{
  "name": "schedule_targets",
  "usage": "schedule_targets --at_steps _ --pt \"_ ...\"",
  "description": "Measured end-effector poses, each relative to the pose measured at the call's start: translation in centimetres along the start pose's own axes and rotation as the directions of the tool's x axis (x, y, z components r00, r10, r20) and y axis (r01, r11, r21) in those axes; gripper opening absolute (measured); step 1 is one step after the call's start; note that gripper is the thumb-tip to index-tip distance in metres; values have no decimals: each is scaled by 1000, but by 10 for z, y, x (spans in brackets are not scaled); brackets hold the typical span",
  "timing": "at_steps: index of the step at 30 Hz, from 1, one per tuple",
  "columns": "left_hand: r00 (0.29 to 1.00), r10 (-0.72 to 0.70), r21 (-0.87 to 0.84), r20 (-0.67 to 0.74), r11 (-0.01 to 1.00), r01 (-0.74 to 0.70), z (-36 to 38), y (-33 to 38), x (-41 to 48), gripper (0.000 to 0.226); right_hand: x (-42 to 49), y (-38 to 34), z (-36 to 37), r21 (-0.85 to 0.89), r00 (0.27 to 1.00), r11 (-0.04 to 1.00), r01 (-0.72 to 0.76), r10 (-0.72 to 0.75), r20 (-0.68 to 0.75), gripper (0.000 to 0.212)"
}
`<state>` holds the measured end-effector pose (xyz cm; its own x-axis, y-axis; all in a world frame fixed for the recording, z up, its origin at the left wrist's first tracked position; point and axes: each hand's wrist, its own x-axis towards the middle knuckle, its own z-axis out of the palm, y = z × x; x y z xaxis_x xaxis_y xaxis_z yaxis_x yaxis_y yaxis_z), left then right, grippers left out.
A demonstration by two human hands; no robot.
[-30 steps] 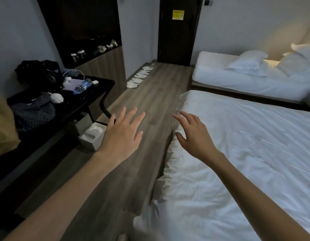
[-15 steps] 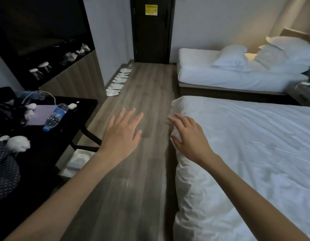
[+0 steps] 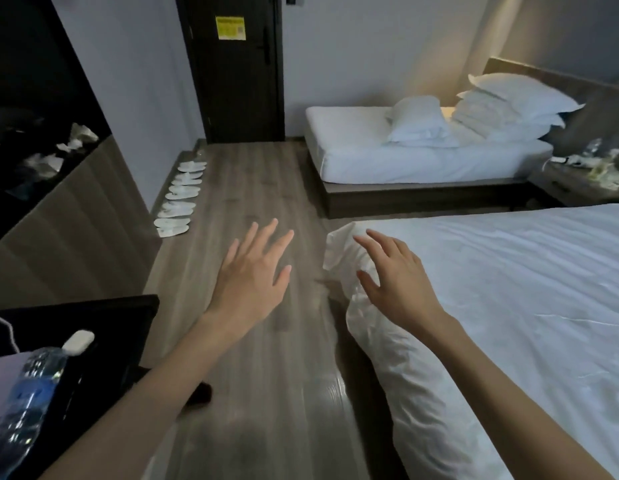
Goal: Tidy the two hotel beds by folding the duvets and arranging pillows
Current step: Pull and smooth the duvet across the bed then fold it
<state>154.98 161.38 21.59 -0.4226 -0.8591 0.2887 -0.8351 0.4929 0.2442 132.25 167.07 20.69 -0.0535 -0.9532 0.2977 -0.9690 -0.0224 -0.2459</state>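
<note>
1. Table (image 3: 103,308), near left: a water bottle (image 3: 27,400) lies on it.
2. Duvet (image 3: 509,323), right foreground: white, creased, long axis left-right, bunched end facing the floor aisle.
3. Left hand (image 3: 252,278) over the floor, grip spread. Right hand (image 3: 398,275) over the duvet corner, grip spread; contact I cannot tell.
4. Far bed (image 3: 405,164): pillows (image 3: 509,105) piled at its right end.

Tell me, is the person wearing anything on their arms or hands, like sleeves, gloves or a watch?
Nothing shows. No sleeves reach into the picture, and the left hand and right hand carry no gloves, rings, watch or bracelet.
</note>
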Motion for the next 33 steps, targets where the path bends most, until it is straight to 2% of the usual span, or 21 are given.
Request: schedule_targets --at_steps 6,10,17,22,26,29,33 --pt "997 73 -32 36 997 -72 3 -77 143 56 125 -15 14 -42 993 992 -115 115 -17 54" --pt "990 134 -72 51 989 -131 24 -106 234 55 202 1 40 -68 984 983 -173 169 -58 54" --pt "972 234 -78 36 970 -230 77 -138 435 55 377 74 93 -70 957 958 -278 270 -104 56" --pt "952 303 -47 40 953 -301 103 -146 579 54 503 131 100 -87 938 938 -334 322 -124 57" --pt "935 351 -85 60 935 -345 134 -148 679 54 583 170 106 -109 915 913 -393 377 -141 58" --pt "908 407 -121 100 910 -395 170 -142 753 54 635 208 118 -126 889 886 -447 424 -171 60" --pt "838 525 -165 151 849 -502 222 -132 855 55 698 259 146 -96 814 820 -565 534 -227 60"
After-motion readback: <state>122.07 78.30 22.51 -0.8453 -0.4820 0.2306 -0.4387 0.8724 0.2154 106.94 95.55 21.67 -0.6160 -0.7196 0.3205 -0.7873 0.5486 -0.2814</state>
